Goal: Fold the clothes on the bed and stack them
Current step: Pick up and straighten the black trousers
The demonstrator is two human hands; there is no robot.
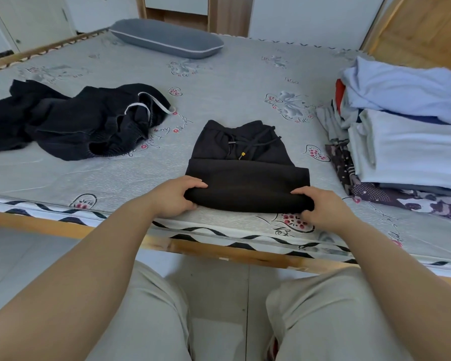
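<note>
Black trousers (pixel 245 165) lie betw. both hands; left hand (pixel 176 195) & right hand (pixel 320 207) pinch the folded near edge, waistband pointing away, fold running left-right.

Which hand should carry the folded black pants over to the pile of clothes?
The right hand, probably. It grips the black pants at their right end, nearest the pile of folded clothes on the bed's right side. The left hand grips the far end, so it would reach across.
</note>
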